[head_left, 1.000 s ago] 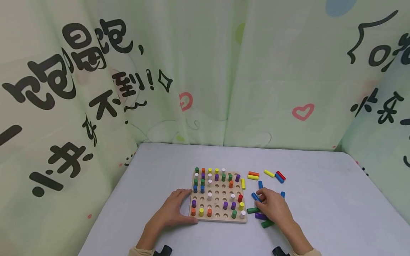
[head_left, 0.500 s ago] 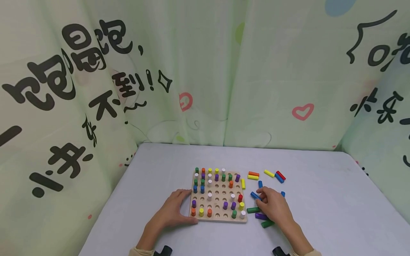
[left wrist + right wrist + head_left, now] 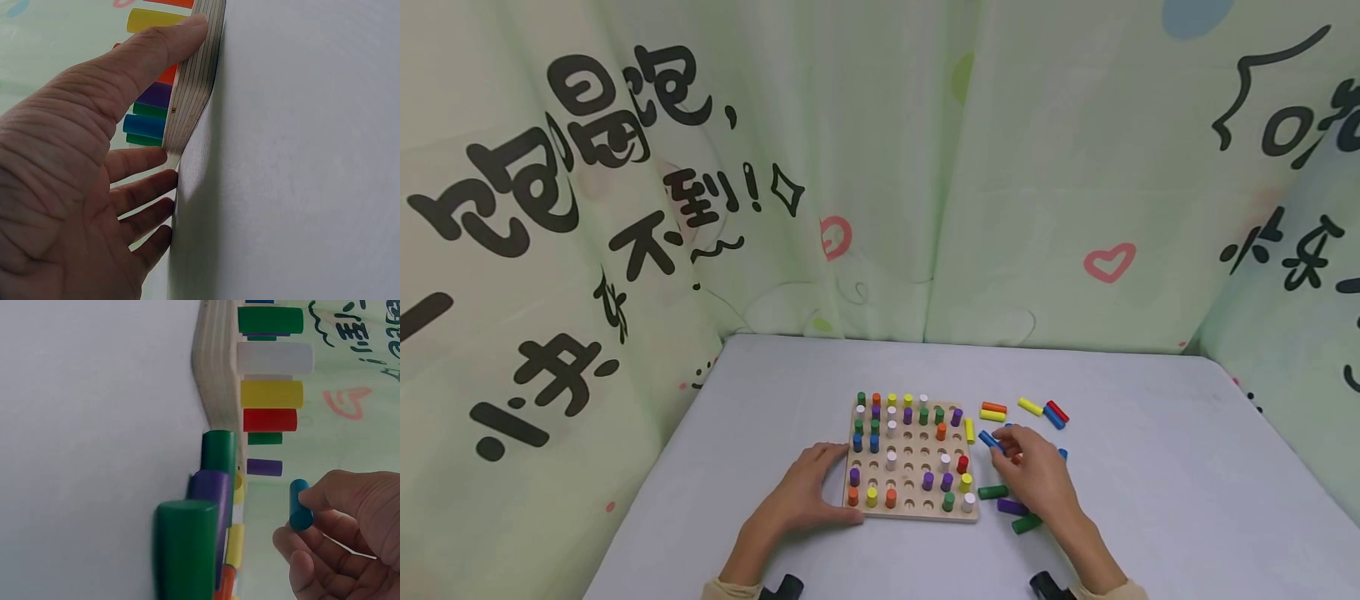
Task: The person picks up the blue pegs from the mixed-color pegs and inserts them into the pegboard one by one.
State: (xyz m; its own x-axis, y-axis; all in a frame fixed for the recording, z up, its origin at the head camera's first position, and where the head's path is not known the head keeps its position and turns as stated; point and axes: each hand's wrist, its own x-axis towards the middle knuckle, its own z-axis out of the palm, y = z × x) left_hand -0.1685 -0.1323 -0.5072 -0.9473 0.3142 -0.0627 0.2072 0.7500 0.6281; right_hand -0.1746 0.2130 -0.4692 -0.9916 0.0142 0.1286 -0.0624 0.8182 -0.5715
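Note:
A square wooden pegboard (image 3: pixel 917 454) stands on the table with coloured pegs upright in many of its holes. My left hand (image 3: pixel 808 492) rests against its near left corner. In the left wrist view the thumb (image 3: pixel 169 44) lies along the edge of the board (image 3: pixel 194 81), the other fingers loosely extended beside it. Between thumb and fingertips my right hand (image 3: pixel 1037 471) pinches a blue peg (image 3: pixel 988 438), tilted and lifted off the table just right of the board. The right wrist view shows that blue peg (image 3: pixel 300 505) gripped by the right hand (image 3: pixel 350 531).
Loose pegs lie right of the board: a green peg (image 3: pixel 992 492), a purple peg (image 3: pixel 1012 507) and another green peg (image 3: pixel 1027 523) near my right wrist. Farther back are an orange peg (image 3: pixel 994 407), yellow pegs and a red peg (image 3: pixel 1057 410). A printed curtain (image 3: pixel 880 167) hangs behind the table.
My right hand has raised the blue peg and moved it slightly away from me and to the left. The left hand and the board have stayed put.

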